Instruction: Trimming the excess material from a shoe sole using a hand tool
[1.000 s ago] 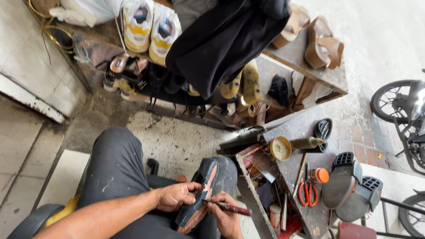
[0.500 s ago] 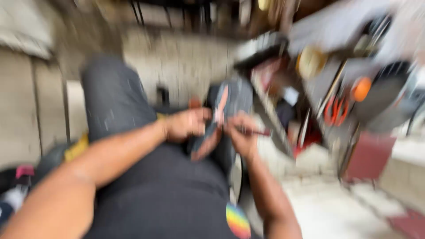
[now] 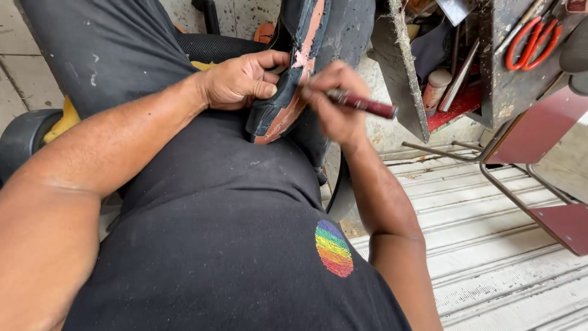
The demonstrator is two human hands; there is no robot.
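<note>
A dark shoe [image 3: 288, 86] with a worn orange-pink sole rests sole-up on my lap, its heel end toward my belly. My left hand [image 3: 242, 79] grips its left side near the heel, thumb against the sole edge. My right hand [image 3: 334, 101] is closed around a dark red tool handle [image 3: 364, 105] that sticks out to the right. The tool's working tip is hidden behind my fingers at the shoe's sole edge.
A metal work stand [image 3: 508, 79] at the right holds orange-handled scissors [image 3: 530, 37], a small jar [image 3: 435, 89] and other tools. Dark red metal frame pieces [image 3: 551, 184] stand on the ribbed floor at the right. A black wheel [image 3: 24, 138] sits at the left.
The view has dropped from the shoe rack and stall down onto my lap, much closer. Both hands have stayed on the shoe and the tool.
</note>
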